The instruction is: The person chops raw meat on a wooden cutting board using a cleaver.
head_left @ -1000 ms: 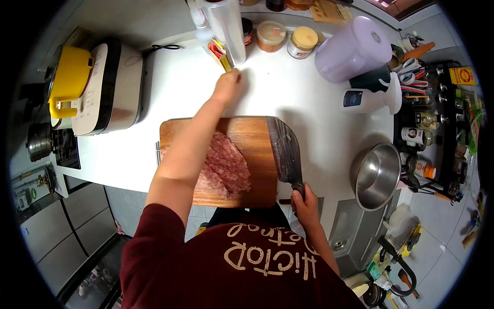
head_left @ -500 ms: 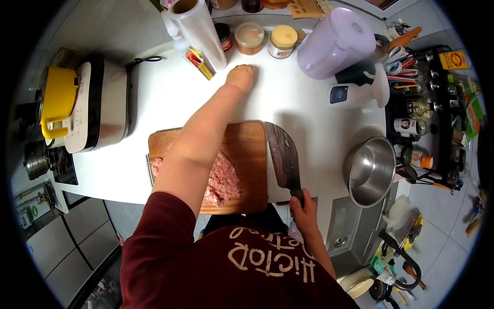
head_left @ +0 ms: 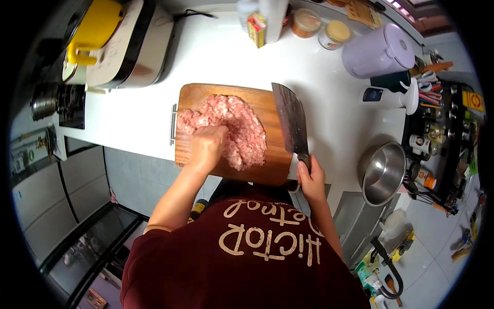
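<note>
Pink minced meat (head_left: pixel 242 129) lies in a spread mound on a brown wooden cutting board (head_left: pixel 275 170) with a metal handle at its left end. My left hand (head_left: pixel 208 147) is closed over the left part of the meat, fingers curled down; whatever they hold, if anything, is hidden. To the right, my right hand (head_left: pixel 312 180) grips the dark handle of a cleaver (head_left: pixel 290 118). Its broad dark blade points away from me and lies along the board's right edge, with bits of residue on it.
A steel bowl (head_left: pixel 383 173) stands at the right beside the sink (head_left: pixel 355 216). Farther back are a lilac pitcher (head_left: pixel 378 51), a spray bottle (head_left: pixel 388 97), two lidded jars (head_left: pixel 335 34) and a small yellow-red box (head_left: pixel 256 30). A rice cooker (head_left: pixel 139 46) is on the left.
My left hand has come back from the far side of the counter, near the jars, to the meat. My right hand still holds the cleaver. The view has shifted and turned.
</note>
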A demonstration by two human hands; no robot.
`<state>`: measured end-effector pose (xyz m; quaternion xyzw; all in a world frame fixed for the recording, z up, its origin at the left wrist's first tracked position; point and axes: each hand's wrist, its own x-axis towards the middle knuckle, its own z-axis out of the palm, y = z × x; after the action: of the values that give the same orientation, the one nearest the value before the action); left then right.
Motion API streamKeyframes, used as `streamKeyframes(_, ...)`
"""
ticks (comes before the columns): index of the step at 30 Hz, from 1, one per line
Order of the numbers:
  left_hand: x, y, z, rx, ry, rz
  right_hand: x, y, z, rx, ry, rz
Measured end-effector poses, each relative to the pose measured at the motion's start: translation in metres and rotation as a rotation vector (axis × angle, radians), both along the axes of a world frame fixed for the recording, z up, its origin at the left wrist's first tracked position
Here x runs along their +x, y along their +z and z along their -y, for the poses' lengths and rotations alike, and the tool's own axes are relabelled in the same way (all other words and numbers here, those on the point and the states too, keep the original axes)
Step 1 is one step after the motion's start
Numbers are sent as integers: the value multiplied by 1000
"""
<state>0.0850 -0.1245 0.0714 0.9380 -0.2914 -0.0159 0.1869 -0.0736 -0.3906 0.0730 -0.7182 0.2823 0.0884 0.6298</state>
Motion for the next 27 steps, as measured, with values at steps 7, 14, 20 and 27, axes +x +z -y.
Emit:
streamKeyframes(7,-30,-17,-31,-94,78,101,55,10,-41,-376,324,126)
streamKeyframes(14,-69,-44,-67,-224,325,3,75,-51,-85,-641,442,89)
streamKeyframes(20,-102,-73,-96,-75,487,-44,82,5,-90,-671,505,162)
streamKeyframes(27,-102,-74,-108,-27,462,-216,88,-20,-84,-808,587,32)
